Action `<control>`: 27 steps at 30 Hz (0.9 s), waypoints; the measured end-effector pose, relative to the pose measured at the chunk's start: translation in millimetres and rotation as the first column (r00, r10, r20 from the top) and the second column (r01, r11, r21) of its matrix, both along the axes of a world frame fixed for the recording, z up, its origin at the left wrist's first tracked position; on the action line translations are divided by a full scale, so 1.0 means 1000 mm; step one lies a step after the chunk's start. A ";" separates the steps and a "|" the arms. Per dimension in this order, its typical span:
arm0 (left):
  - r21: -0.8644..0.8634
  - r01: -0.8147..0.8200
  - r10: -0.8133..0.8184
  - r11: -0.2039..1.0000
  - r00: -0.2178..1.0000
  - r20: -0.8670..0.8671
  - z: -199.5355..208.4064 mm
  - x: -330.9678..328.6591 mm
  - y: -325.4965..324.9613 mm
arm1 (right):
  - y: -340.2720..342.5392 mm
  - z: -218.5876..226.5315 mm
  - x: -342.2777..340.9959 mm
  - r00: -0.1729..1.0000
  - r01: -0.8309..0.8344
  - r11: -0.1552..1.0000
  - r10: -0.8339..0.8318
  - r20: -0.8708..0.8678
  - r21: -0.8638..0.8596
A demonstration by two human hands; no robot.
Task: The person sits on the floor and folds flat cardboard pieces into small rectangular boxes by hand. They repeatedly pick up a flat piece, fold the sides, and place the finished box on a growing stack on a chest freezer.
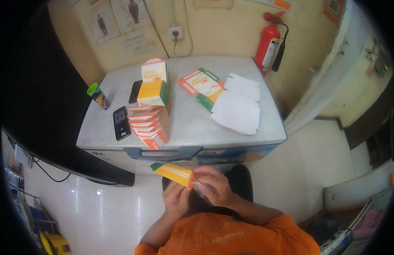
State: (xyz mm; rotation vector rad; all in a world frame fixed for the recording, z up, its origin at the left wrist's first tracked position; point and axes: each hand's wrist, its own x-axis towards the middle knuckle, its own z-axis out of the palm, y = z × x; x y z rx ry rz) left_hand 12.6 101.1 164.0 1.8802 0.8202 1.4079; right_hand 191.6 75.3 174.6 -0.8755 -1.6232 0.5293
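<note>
The small carton (pixel 175 173), yellow with a green end and an orange end, is between the fingers of both hands, above the person's lap and just before the near edge of the chest (pixel 189 125). The fingers of the left hand (pixel 176 199) are closed on its near lower side, I think to keep the body steady. The fingers of the right hand (pixel 215 185) are together on the orange end, thumb near a pale flap; probably this end needs the finer touch, so the other hand only supports.

Beyond the left fingers, on the chest, a row of folded cartons (pixel 149 129) leans closely together, perhaps so that one can be picked easily. Behind it stands a yellow-topped box (pixel 152 93), upright. Left of the row lies a phone (pixel 121 123), and farther left a green-rimmed cup (pixel 98 96), maybe set aside to leave room.

Beyond the right fingers lie a printed flat carton (pixel 202 84) and white blanks (pixel 238 106), partly overlapping, within reach it seems. Farthest, a red extinguisher (pixel 268 46) is at the wall.
</note>
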 end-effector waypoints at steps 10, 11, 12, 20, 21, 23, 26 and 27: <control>0.061 0.028 -0.027 0.998 0.999 -0.028 -0.005 -0.008 -0.001 | -0.001 0.003 0.007 0.991 -0.133 0.991 0.132 -0.031 -0.030; 0.055 0.023 -0.022 0.998 1.000 -0.017 -0.006 -0.007 -0.002 | -0.002 0.002 0.005 0.992 -0.124 0.992 0.123 -0.023 -0.033; 0.064 0.005 -0.005 0.998 1.000 -0.007 -0.008 -0.005 -0.003 | -0.004 0.002 0.004 0.993 -0.114 0.993 0.114 -0.014 -0.036; 0.059 -0.084 0.077 0.995 0.990 0.116 -0.020 0.004 0.000 | -0.008 -0.009 -0.007 0.998 -0.069 0.996 0.068 -0.014 -0.057; 0.008 -0.053 0.051 0.999 0.983 0.177 -0.022 0.005 -0.001 | -0.011 -0.007 -0.013 0.998 -0.056 0.996 0.057 0.021 -0.067; -0.085 0.018 0.008 0.996 0.955 0.298 -0.025 0.004 -0.001 | -0.011 -0.007 -0.009 0.993 -0.084 0.993 0.090 0.077 -0.078; -0.255 0.055 0.015 0.965 0.964 0.264 -0.022 -0.010 -0.009 | -0.007 -0.006 0.013 0.993 -0.054 0.994 0.064 0.104 -0.096; -0.333 0.083 0.021 0.939 0.954 0.298 -0.019 -0.010 -0.011 | -0.003 -0.002 0.019 0.996 0.053 0.993 -0.044 0.080 -0.110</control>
